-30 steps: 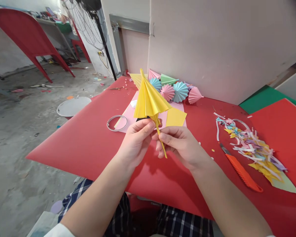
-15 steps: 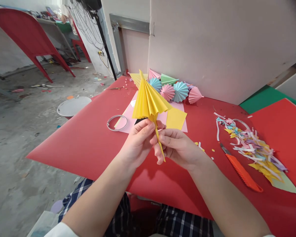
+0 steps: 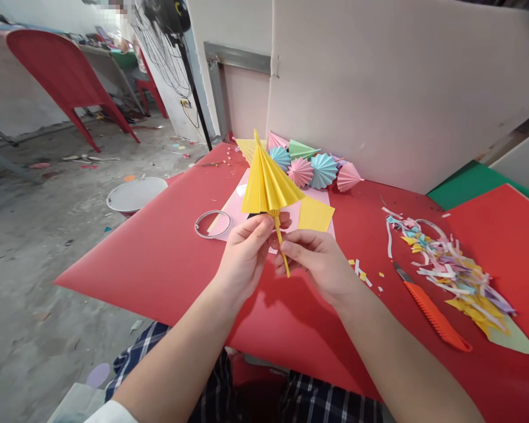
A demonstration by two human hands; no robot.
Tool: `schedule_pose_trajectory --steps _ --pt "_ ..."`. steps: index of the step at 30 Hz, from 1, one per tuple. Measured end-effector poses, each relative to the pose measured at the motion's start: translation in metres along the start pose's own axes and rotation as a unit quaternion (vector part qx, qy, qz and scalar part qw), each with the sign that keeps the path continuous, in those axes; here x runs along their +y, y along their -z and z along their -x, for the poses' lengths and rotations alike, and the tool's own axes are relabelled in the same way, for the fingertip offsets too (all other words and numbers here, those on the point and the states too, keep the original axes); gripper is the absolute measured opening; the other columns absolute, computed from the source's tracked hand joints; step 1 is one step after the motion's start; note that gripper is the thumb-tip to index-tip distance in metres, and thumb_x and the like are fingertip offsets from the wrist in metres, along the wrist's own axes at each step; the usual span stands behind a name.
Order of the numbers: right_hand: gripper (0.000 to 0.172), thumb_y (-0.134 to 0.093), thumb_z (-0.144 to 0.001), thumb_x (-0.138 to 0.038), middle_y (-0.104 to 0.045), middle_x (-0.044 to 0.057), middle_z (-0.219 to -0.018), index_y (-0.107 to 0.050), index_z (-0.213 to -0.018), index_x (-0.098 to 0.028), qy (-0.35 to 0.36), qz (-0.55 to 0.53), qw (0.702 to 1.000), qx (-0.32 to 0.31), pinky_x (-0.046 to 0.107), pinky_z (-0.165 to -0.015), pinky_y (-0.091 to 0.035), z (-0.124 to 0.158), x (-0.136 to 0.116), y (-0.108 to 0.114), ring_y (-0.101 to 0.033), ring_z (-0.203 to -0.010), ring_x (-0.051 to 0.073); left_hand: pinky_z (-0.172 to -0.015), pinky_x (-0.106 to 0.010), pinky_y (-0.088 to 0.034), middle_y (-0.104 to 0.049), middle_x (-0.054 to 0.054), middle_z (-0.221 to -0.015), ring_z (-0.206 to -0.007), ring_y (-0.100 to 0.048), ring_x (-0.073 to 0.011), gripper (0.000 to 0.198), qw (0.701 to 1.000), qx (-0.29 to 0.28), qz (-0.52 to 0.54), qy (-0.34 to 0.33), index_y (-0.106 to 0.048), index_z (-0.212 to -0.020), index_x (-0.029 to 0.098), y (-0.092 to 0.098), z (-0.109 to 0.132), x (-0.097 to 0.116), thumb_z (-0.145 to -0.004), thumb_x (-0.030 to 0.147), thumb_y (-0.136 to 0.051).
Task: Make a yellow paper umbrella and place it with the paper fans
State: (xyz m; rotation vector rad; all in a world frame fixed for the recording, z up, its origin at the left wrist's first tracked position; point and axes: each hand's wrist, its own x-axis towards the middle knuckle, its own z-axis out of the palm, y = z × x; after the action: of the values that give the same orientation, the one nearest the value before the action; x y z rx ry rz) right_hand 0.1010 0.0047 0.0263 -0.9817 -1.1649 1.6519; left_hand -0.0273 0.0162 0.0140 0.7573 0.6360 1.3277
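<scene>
A yellow pleated paper umbrella (image 3: 271,182) stands almost upright above the table, its thin rolled handle pointing down. My left hand (image 3: 250,247) pinches the handle just under the canopy. Lower on the same handle, the fingers of my right hand (image 3: 311,255) are closed around it. Behind the umbrella lie pink paper sheets (image 3: 242,197) and a yellow paper piece (image 3: 316,214). Several finished paper umbrellas in pink, blue, green and yellow, such as a blue umbrella (image 3: 323,171), rest against the wall at the back.
An orange utility knife (image 3: 438,317) lies on the red table (image 3: 158,258) at the right, beside a heap of paper scraps (image 3: 458,264). A roll of tape or ring (image 3: 212,224) is at the left. A red chair (image 3: 66,76) and a white-topped bucket (image 3: 136,194) stand on the floor.
The umbrella has turned slightly and its handle is more upright. My right hand's fingers have shifted on the handle. The whole view has moved a little.
</scene>
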Motion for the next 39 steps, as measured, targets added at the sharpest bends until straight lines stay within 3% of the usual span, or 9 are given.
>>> schedule_pose_trajectory --steps 5,10,20,34,39 --pt "0.018 -0.064 -0.075 -0.034 -0.065 -0.001 -0.064 -0.067 -0.08 -0.018 -0.008 -0.035 0.998 -0.055 0.023 -0.056 -0.049 0.0005 0.0015 0.0018 -0.06 -0.054 0.009 -0.035 -0.022 -0.043 -0.063 -0.002 -0.079 -0.041 -0.049 -0.0074 0.019 0.998 -0.03 0.017 0.045 -0.064 -0.077 0.019 -0.0006 0.0018 0.0025 -0.074 0.037 -0.066" --pt "0.016 -0.06 -0.079 -0.032 -0.064 -0.001 -0.065 -0.067 -0.082 -0.017 -0.016 -0.068 0.993 -0.093 0.022 -0.057 -0.049 0.0009 0.003 0.0028 -0.061 -0.055 0.009 -0.035 -0.026 -0.047 -0.062 0.0 -0.074 -0.039 -0.051 -0.0093 0.017 0.993 -0.061 0.046 0.092 -0.062 -0.077 0.021 0.001 0.0027 0.0033 -0.073 0.037 -0.066" --pt "0.015 -0.057 -0.082 -0.029 -0.06 -0.001 -0.065 -0.066 -0.085 -0.017 -0.025 -0.115 0.983 -0.142 0.024 -0.058 -0.051 0.0001 0.0069 0.0048 -0.059 -0.057 0.009 -0.036 -0.023 -0.05 -0.064 0.001 -0.077 -0.041 -0.057 -0.0103 0.014 0.99 -0.097 0.061 0.087 -0.059 -0.075 0.019 0.0008 0.0031 0.0075 -0.074 0.032 -0.064" --pt "0.016 -0.055 -0.083 -0.027 -0.06 -0.002 -0.063 -0.066 -0.083 -0.016 -0.032 -0.142 0.98 -0.136 0.024 -0.056 -0.053 -0.0017 0.0087 0.0031 -0.057 -0.052 0.007 -0.031 -0.027 -0.05 -0.065 -0.004 -0.082 -0.038 -0.058 -0.0131 0.025 0.984 -0.144 0.066 0.075 -0.062 -0.097 0.015 0.0056 0.001 0.0042 -0.082 0.034 -0.055" --pt "0.016 -0.054 -0.084 -0.027 -0.06 -0.002 -0.064 -0.066 -0.084 -0.016 -0.034 -0.141 0.98 -0.138 0.023 -0.056 -0.052 -0.0027 0.0099 0.003 -0.057 -0.053 0.008 -0.031 -0.025 -0.049 -0.053 0.004 -0.057 -0.038 -0.056 -0.0126 0.019 0.985 -0.145 0.053 0.079 -0.062 -0.093 0.017 0.0082 0.0006 0.0024 -0.081 0.031 -0.058"
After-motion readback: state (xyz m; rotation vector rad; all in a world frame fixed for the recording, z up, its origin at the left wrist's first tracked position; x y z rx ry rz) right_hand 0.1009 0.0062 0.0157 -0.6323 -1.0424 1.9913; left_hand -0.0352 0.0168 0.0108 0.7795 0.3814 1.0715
